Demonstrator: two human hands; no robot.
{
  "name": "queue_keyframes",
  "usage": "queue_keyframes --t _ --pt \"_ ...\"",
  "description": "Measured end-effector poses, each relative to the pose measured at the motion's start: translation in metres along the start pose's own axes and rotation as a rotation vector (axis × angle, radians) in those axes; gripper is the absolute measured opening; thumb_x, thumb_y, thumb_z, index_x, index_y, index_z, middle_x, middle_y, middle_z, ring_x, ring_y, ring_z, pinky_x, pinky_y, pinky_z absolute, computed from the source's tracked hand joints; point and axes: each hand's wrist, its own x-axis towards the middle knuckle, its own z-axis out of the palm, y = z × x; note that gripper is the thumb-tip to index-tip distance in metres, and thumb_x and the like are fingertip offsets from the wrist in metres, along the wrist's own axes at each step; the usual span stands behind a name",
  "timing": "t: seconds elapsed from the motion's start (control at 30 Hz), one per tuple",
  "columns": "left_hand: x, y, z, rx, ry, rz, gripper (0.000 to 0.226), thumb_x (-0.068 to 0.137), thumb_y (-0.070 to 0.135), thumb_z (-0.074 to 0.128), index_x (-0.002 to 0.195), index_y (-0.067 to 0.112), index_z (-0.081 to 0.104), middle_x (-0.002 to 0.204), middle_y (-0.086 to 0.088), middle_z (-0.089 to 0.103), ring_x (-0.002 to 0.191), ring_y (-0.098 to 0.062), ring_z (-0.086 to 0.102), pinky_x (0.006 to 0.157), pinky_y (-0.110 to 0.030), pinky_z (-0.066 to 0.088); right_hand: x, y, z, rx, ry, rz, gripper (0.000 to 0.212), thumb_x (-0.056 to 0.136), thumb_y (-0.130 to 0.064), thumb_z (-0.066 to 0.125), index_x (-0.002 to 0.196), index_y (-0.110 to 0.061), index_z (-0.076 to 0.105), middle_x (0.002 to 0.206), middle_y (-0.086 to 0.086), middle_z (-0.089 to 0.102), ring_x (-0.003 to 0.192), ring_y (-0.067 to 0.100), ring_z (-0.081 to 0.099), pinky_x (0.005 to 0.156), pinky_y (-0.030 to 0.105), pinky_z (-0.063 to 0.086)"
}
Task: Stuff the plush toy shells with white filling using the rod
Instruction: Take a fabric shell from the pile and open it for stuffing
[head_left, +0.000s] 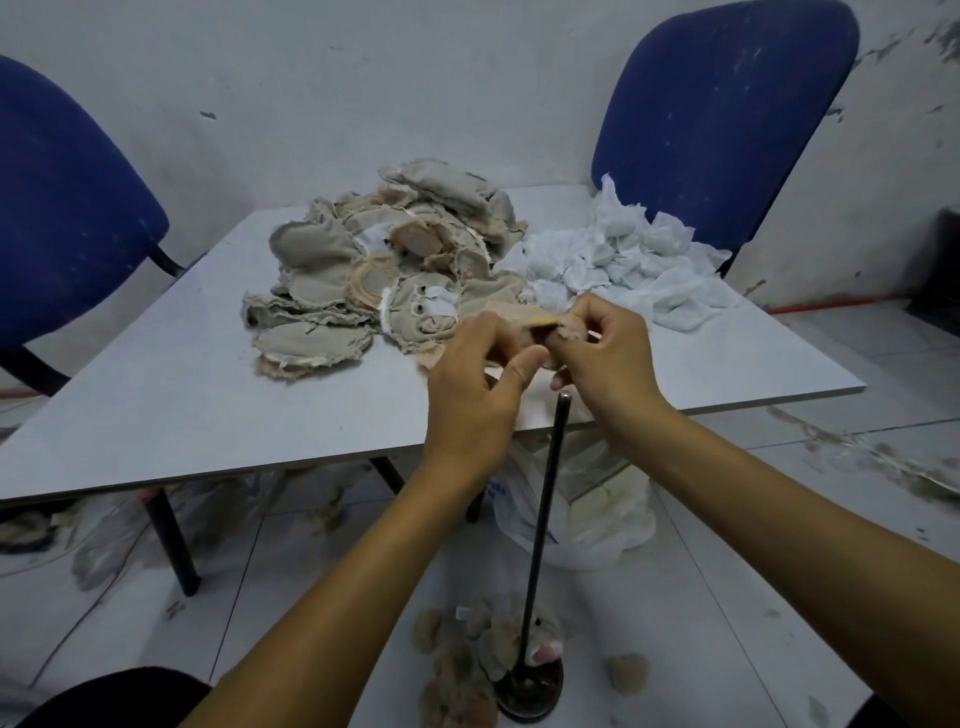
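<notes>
My left hand (475, 384) and my right hand (605, 353) both pinch a small beige plush shell (519, 318) above the table's near edge. Just below them stands the dark metal rod (548, 499), upright on a round base (530, 691) on the floor, its tip right under my hands. A heap of inside-out grey-beige plush shells (384, 270) lies in the middle of the grey table (182, 395). White filling packets (618, 260) are piled at the table's far right.
Two blue chairs stand behind the table, one at the left (67, 218) and one at the right (717, 119). On the floor a stuffed brown plush toy (483, 654) lies by the rod's base, beside a clear plastic bag (587, 514) and loose fluff.
</notes>
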Motion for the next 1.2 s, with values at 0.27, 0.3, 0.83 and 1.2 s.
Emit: queue_keyframes --t 0.27,0.3,0.83,1.2 --pt "0.018 -0.005 -0.019 -0.547 -0.095 -0.646 0.01 0.092 0.004 0.064 0.089 0.012 0.068 0.078 -0.006 0.071 0.063 -0.017 0.065 0.054 -0.024 0.054 -0.002 0.0 -0.006 -0.092 -0.422 -0.096 0.021 0.075 -0.004 0.069 0.081 -0.013 0.051 0.079 0.001 0.056 0.079 0.019 0.058 0.073 0.036 0.051" --pt "0.02 -0.006 -0.022 -0.546 -0.05 -0.641 0.014 0.091 0.001 0.064 0.085 0.012 0.07 0.073 -0.004 0.07 0.06 -0.015 0.064 0.052 -0.022 0.053 0.0 -0.002 -0.008 -0.065 -0.489 -0.079 0.023 0.074 -0.004 0.068 0.087 -0.016 0.053 0.086 -0.002 0.059 0.086 0.014 0.059 0.077 0.029 0.049" --pt "0.02 -0.024 -0.031 0.097 -0.374 -0.37 0.025 0.089 0.021 0.073 0.111 0.031 0.067 0.107 0.003 0.069 0.094 -0.009 0.068 0.083 -0.028 0.053 -0.006 0.004 -0.02 -0.46 -0.401 -0.268 0.027 0.079 0.007 0.073 0.096 -0.015 0.072 0.087 -0.002 0.072 0.084 0.01 0.069 0.079 0.032 0.057" --pt "0.017 -0.019 -0.024 -0.128 -0.146 -0.432 0.053 0.085 -0.006 0.068 0.113 0.038 0.06 0.094 -0.005 0.057 0.087 -0.02 0.069 0.079 -0.042 0.062 -0.006 0.01 -0.003 -0.381 -0.276 -0.078 0.022 0.08 -0.028 0.081 0.098 -0.028 0.07 0.107 0.002 0.058 0.088 0.004 0.065 0.079 0.018 0.053"
